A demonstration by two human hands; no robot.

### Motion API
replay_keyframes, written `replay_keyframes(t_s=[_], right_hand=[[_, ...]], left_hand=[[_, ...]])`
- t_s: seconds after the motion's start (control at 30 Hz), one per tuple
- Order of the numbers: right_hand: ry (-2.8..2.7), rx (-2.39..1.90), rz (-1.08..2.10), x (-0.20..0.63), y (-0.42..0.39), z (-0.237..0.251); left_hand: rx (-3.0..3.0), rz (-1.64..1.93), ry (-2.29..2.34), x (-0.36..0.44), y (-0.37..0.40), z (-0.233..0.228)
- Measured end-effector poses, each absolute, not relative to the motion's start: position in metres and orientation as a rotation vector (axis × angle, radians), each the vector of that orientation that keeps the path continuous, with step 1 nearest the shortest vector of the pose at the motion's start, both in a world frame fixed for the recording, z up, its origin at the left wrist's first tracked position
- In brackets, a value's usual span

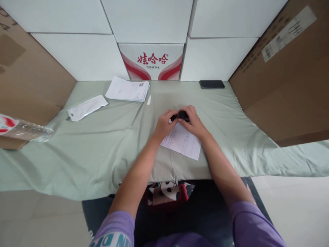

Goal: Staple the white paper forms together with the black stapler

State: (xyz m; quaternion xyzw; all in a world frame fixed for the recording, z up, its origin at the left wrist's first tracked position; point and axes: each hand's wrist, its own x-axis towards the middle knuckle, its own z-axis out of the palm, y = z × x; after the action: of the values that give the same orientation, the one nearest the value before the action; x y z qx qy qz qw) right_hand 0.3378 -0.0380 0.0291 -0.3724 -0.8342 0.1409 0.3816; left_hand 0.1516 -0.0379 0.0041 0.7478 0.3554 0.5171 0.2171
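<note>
My left hand (165, 124) and my right hand (192, 120) meet over the middle of the table, each with its fingers closed on the same small black stapler-like object (183, 116). Fingers cover much of that object, so its exact kind is unclear. Beneath my hands lies a printed sheet of paper (183, 142), tilted on the cloth. Its far edge is hidden by the hands and the black object; whether the object grips the paper cannot be made out.
Pale green cloth (108, 151) covers the table. Behind are a stack of papers (128, 90), a white packet (87, 107) and a black phone (212, 84). A plastic bottle (28, 130) lies left. Cardboard boxes (290, 85) flank the table; white cartons (151, 20) wall the back.
</note>
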Motion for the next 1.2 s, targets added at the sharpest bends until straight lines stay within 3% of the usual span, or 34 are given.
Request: replay_keyframes(t_s=[0.47,1.2], right_hand=[[-2.168,-1.259,0.108,0.335,-0.037,0.023],[-2.105,-1.236,0.274,0.334,-0.034,0.013]], left_hand=[[1.286,1.487,1.081,0.154,-0.018,-0.011],[1.577,1.302,0.954,0.149,-0.014,-0.022]])
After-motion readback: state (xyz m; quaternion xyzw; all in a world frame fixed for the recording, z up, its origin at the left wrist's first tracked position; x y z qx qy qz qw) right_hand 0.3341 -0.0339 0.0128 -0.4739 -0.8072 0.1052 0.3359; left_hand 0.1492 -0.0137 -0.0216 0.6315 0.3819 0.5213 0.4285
